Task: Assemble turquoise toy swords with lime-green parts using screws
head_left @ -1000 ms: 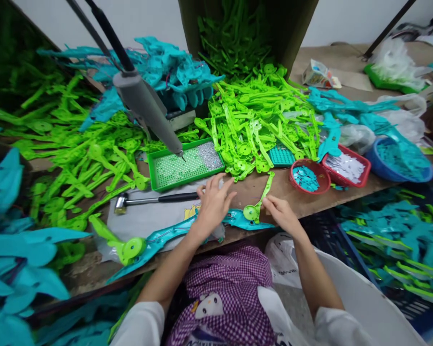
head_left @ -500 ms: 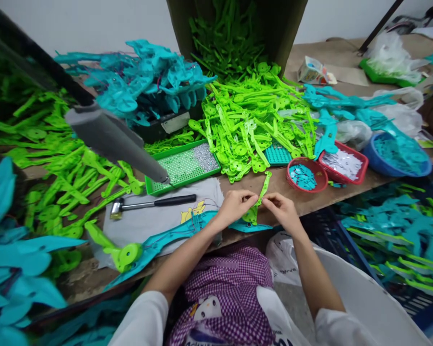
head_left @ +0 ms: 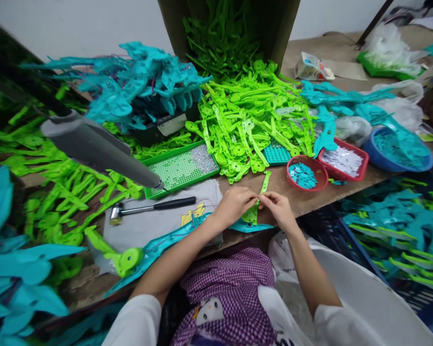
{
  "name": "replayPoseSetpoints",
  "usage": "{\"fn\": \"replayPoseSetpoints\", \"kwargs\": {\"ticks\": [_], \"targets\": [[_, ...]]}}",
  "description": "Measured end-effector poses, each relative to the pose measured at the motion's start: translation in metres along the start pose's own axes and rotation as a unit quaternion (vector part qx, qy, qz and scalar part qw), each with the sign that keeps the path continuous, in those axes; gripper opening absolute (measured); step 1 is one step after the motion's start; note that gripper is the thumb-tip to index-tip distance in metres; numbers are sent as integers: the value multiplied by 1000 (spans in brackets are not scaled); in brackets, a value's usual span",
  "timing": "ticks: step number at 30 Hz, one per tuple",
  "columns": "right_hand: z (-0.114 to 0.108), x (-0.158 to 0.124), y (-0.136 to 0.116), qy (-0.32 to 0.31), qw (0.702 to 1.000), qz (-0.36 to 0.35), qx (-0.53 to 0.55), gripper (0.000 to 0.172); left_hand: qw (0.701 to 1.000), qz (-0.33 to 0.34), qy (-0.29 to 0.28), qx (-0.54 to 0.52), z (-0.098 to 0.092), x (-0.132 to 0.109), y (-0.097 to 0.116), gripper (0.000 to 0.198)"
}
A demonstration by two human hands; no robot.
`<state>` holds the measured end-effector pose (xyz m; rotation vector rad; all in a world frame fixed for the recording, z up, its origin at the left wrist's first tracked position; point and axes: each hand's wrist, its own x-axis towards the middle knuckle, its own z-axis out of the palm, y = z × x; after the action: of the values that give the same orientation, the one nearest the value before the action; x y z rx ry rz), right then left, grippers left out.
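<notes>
My left hand [head_left: 237, 205] and my right hand [head_left: 277, 206] meet with pinched fingertips over a slim green plastic piece [head_left: 251, 215]. Whatever lies between the fingertips is too small to make out. The green piece rests over the right end of a long teal part [head_left: 162, 242], which passes beneath my left forearm on a grey cloth [head_left: 130, 235]. A round-ended green piece [head_left: 130, 261] lies at the teal part's left end. On the cloth, a hammer [head_left: 153, 206] with a black handle points its head leftward.
A green tray [head_left: 180, 177] with small metal bits sits behind the cloth, under a grey tool arm [head_left: 101, 149]. Green pieces [head_left: 238, 115] are heaped behind. A red basket [head_left: 306, 173], red tray [head_left: 364, 166] and blue basin [head_left: 397, 161] stand right.
My right hand has moved left, so its fingertips now meet those of my left hand over the green piece. The camera view has shifted slightly.
</notes>
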<state>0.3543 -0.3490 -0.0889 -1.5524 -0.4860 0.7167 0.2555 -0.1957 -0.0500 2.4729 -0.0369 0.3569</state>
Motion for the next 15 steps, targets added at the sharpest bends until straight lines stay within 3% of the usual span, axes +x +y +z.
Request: {"fn": "replayPoseSetpoints", "kwargs": {"ticks": [15], "targets": [[-1,-2,-2,72,997,-26,-15,29,999,33,-18,-16,-1,15,-8,21]]}}
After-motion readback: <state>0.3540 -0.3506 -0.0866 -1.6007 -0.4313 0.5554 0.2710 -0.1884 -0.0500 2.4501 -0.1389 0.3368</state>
